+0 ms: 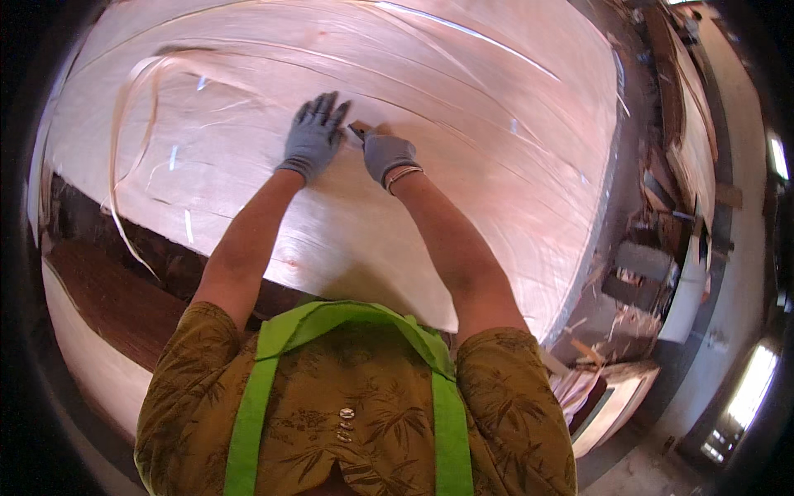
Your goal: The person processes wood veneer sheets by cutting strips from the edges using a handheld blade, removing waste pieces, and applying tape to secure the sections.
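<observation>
A large, pale sheet of wood veneer lies before me, with long seams or creases and short strips of tape on it. My left hand, in a grey glove with dark fingertips, rests flat on the sheet with its fingers spread and holds nothing. Just right of it, my right hand, gloved alike, is closed around a small dark tool, perhaps a utility knife; its tip points up and left, towards my left fingers. A thin, curled veneer strip lies over the sheet's left part and hangs past its edge.
Dark reddish-brown sheets are stacked at the lower left. Along the right side lie stacked veneer pieces, wood scraps and a box-like wooden object. The sheet's right edge curves down past my right arm.
</observation>
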